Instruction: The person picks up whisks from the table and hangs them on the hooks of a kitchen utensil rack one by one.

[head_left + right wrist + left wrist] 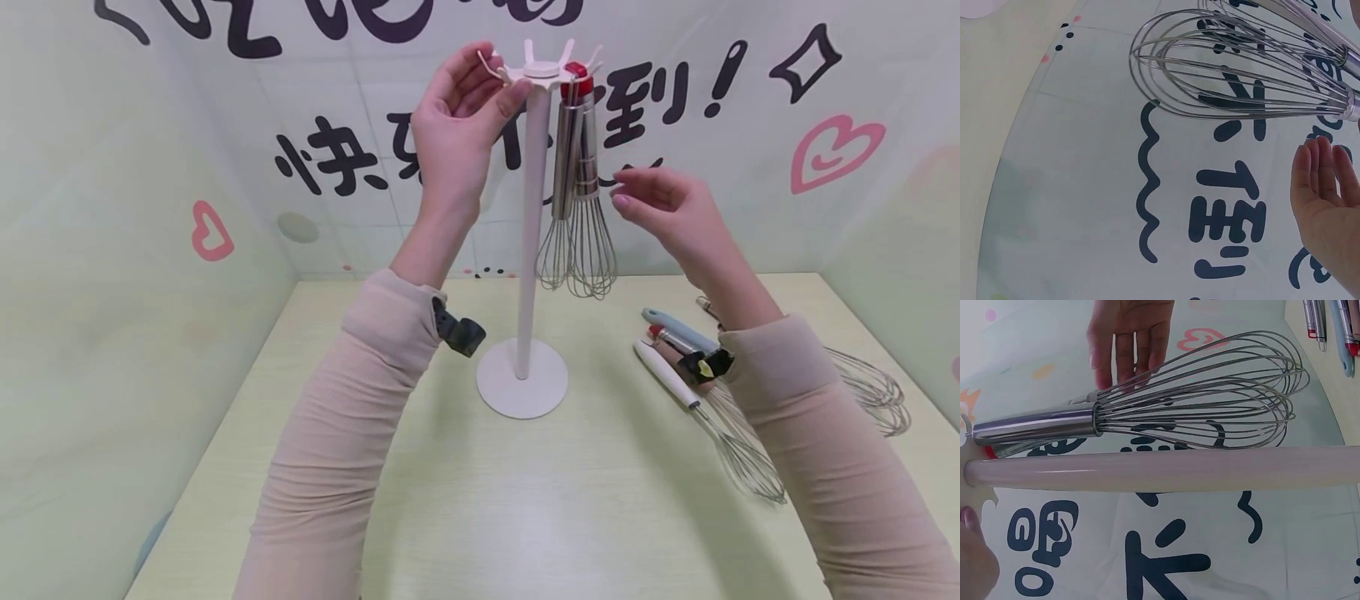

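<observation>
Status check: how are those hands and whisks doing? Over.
Left hand gripping rack. Right hand open, apart from hanging whisks. Right sleeve partly hides table whisks.

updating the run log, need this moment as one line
left hand: holds stand top | right hand: empty, near hanging whisks | other whisks: on table

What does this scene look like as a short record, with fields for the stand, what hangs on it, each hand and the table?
stand: white, upright, round base
hanging: two metal whisks, side by side
left hand: grips the stand's top
right hand: close beside the hanging whisks, holding nothing
table: more whisks lying at the right, partly hidden by the right sleeve
</observation>
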`<state>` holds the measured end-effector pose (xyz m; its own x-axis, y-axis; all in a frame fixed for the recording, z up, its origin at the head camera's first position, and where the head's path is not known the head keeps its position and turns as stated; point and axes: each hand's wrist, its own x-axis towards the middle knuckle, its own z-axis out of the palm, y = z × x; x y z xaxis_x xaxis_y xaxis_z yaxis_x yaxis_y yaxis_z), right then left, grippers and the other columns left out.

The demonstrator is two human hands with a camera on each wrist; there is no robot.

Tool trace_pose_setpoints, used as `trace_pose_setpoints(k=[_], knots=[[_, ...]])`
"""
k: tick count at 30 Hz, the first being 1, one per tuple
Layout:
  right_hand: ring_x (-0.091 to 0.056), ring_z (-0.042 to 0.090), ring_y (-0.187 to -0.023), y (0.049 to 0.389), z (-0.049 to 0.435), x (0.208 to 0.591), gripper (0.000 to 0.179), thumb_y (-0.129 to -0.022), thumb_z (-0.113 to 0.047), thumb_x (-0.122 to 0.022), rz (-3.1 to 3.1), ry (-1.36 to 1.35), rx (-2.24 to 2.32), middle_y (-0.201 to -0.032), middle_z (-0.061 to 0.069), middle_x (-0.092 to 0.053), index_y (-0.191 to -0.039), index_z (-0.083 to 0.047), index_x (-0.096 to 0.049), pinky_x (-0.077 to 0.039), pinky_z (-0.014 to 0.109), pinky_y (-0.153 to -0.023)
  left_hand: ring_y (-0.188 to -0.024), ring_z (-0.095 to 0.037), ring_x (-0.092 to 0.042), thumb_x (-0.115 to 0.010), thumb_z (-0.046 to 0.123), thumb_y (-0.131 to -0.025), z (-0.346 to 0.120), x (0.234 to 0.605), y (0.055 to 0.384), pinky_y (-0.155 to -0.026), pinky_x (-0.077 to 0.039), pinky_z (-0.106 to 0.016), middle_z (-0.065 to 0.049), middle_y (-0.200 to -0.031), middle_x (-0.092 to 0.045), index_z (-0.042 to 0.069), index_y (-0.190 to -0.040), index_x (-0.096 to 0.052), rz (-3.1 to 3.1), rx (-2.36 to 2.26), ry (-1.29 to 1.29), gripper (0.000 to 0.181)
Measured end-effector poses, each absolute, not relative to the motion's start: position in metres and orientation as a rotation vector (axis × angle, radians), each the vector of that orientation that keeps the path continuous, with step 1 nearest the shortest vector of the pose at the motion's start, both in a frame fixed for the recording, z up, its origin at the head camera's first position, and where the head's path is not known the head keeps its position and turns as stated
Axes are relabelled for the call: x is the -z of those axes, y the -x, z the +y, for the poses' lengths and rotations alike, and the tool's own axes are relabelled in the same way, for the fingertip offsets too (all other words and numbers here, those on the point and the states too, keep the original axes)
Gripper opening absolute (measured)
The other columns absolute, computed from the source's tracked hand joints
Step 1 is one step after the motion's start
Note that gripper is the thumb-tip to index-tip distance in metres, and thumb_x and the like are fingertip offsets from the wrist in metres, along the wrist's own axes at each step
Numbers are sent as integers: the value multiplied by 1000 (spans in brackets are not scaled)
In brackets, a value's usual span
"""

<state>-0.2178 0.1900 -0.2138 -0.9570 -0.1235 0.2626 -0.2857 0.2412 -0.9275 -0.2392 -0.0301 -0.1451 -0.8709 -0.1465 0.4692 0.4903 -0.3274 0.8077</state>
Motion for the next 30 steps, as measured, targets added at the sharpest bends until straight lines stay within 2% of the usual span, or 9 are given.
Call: trace_pose_setpoints(k=[10, 17, 24, 30], knots=[[-57, -2, -94, 218, 211, 247, 45, -92, -28, -60, -2507, -231, -1698, -99, -22, -60, -130, -6, -53, -47, 4, -82, -96, -10, -60, -76, -3, -72, -33, 143, 233, -91, -52, -13, -4, -104, -61, -2, -119, -55, -1526, 2156, 389, 51], [-56, -7, -92, 219, 225, 275, 50, -93, -34, -58, -2583, -152, -1690, -97, -24, -58, -133, -5, -49, -47, 2, -81, -94, -9, -59, -79, 0, -70, -35, 145, 236, -91, -52, -13, -6, -105, -60, -2, -118, -55, -1517, 2100, 360, 53], [-56, -9, -89, 220, 237, 301, 55, -94, -36, -56, -2642, -118, -1690, -97, -25, -56, -136, -3, -45, -47, 2, -81, -94, -10, -59, -79, -1, -71, -34, 143, 228, -90, -53, -14, -7, -103, -59, -3, -117, -54, -1507, 2064, 341, 53], [-55, -13, -88, 218, 243, 316, 54, -96, -33, -54, -2662, -124, -1650, -95, -26, -56, -135, 2, -44, -47, 1, -79, -91, -9, -59, -80, 0, -70, -33, 141, 224, -89, -53, -14, -2, -96, -59, -4, -113, -55, -1498, 2013, 310, 50]])
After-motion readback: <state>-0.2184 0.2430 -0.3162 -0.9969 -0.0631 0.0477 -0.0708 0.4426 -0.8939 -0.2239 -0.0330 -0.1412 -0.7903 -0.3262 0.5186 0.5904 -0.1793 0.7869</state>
